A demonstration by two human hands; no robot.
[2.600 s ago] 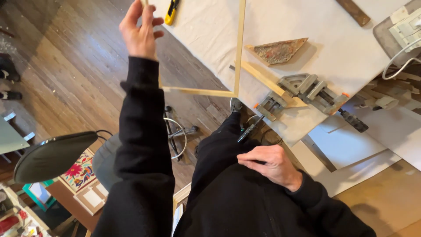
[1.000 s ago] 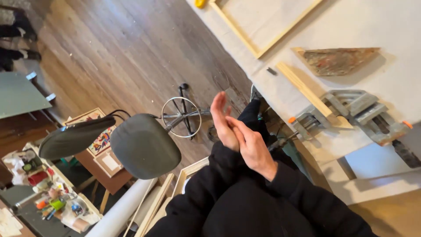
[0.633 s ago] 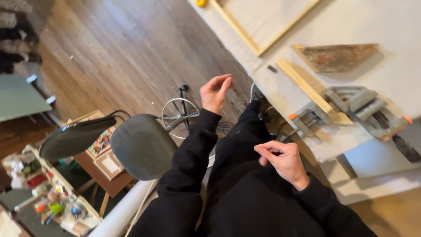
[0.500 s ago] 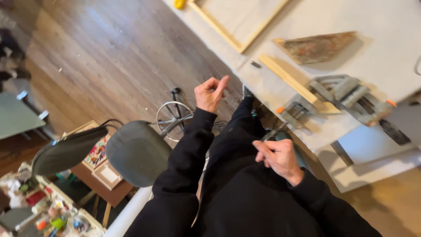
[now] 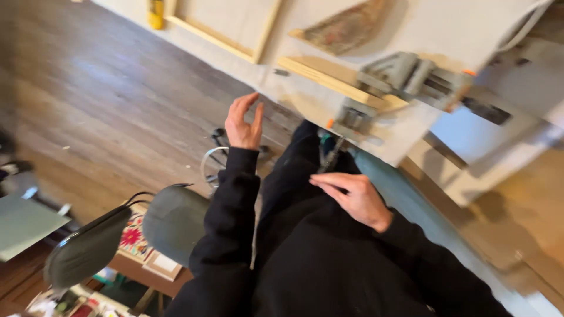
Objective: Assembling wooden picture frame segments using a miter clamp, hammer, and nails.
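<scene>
Since half a second ago the view has swung closer to the white-topped desk (image 5: 470, 29), and the left hand (image 5: 242, 121) has stayed raised while the right hand (image 5: 351, 196) has sunk lower against the black clothing.

The left hand is open and empty, fingers up and slightly curled, just short of the desk's near edge. The right hand lies loosely open, palm down, on the black-clad lap, fingers pointing toward the left hand, gripping nothing.

Just beyond the right hand a grey metal clamp with orange tips (image 5: 405, 79) sits at the desk edge, and a second, smaller grey clamp (image 5: 352, 117) hangs over the edge nearest that hand. Both bite on a pale, flat wooden strip (image 5: 329, 79), whose long axis runs along the desk edge, from above the left hand toward the clamps. Farther from the hands lies a rough, mottled brown, triangular slab (image 5: 346, 26), pointed end toward the left-hand side. Beyond the left hand rests a light wooden rectangular frame (image 5: 258, 35) on the white surface, with a small yellow object (image 5: 155, 12), blurred, beside its far corner.

Below the left arm stands a grey padded swivel chair (image 5: 170, 220) on a dark plank floor (image 5: 100, 100). Beside the chair lies a small framed picture with a red flower pattern (image 5: 132, 238).
</scene>
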